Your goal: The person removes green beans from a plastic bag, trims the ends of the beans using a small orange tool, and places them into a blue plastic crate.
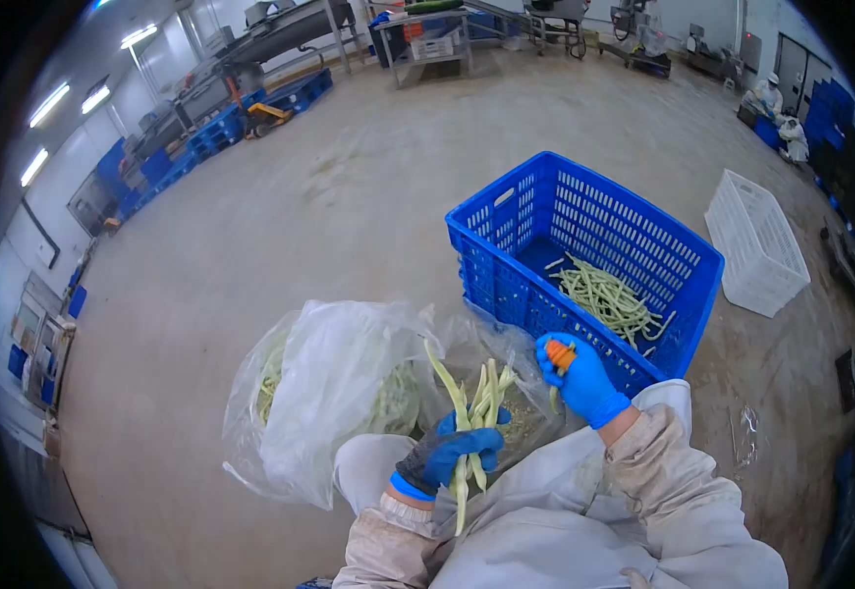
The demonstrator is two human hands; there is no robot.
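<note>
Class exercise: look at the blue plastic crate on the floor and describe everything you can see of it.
The blue crate looks like moulded plastic with lattice walls pierced by rows of small slots and a handle slot near the rim. It stands upright and open-topped on the concrete floor, one corner turned toward the viewer. A loose heap of pale green beans lies on its bottom, covering only part of it. A white crate sits apart to its right. The right hand, blue-gloved, is in front of its near wall; contact cannot be told.
</note>
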